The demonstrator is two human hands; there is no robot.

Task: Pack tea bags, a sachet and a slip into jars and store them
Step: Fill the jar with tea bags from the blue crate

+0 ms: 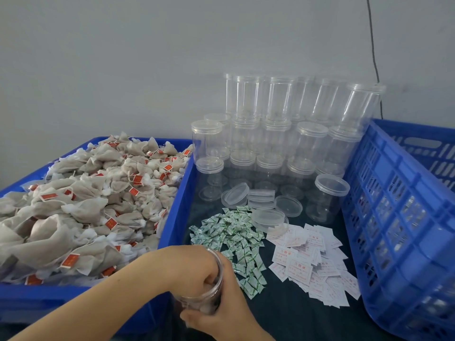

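A: Dark tabletop [290, 313] against a plain grey wall [123, 57], blue crates either side.

B: Any writing? The slips [312, 264] have red print, too blurry to read.

A: Same. The jar [209, 291] sits front centre: right hand [221, 313] wrapped round it, left hand [189, 267] pushed into its mouth, fingers hidden inside, can't tell. Tea bags [81, 207] heaped left, sachets [234, 235] mid.

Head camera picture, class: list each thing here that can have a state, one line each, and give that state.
Jar in hand: open, no lid, partly filled, tilted.
Left hand: fingers pushed inside the jar.
Right hand: curled round the jar from below.
Tea bag crate: heaped full.
Stacked jars: empty, lids on.
Lone jar: upright, lid on.
Loose lids: off, piled.
Sachets: loose heap.
Slips: scattered.
Right crate: tipped up at an angle.
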